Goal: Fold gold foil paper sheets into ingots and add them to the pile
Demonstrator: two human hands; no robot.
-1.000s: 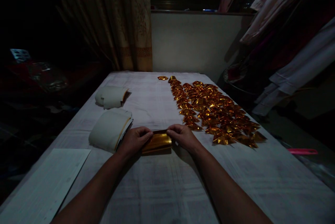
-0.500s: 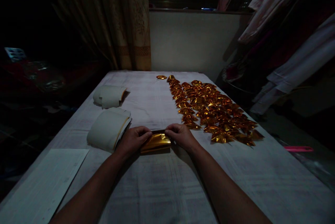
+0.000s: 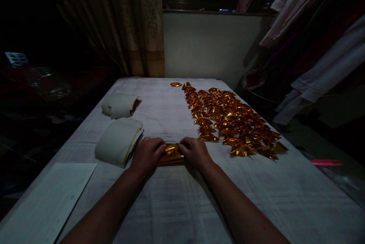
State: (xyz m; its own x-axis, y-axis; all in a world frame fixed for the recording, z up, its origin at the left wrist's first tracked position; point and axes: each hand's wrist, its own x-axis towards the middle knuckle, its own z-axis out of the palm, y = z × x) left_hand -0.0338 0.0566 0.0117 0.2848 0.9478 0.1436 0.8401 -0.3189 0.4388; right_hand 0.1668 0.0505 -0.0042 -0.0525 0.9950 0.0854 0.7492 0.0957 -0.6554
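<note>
A sheet of gold foil paper (image 3: 171, 155), partly rolled or folded into a shiny strip, lies low over the table between my hands. My left hand (image 3: 146, 154) grips its left end, thumb on top and fingers curled behind. At the right end, my right hand (image 3: 196, 152) pinches it the same way. Close to my left hand is a curved stack of pale-backed paper (image 3: 115, 141) with a gold edge showing. Beyond my right hand spread many folded gold foil pieces (image 3: 216, 110), pointed at their ends.
A second, smaller paper stack (image 3: 119, 105) sits farther back on the left. A white flat sheet (image 3: 48, 198) lies at the near left of the cloth-covered table (image 3: 171, 206). Clothes (image 3: 327, 69) hang at the right; a curtain (image 3: 137, 23) hangs behind.
The gold foil paper has become a narrower strip, its near edge farther from me. My fingers have closed more around its ends, both hands staying in nearly the same place.
</note>
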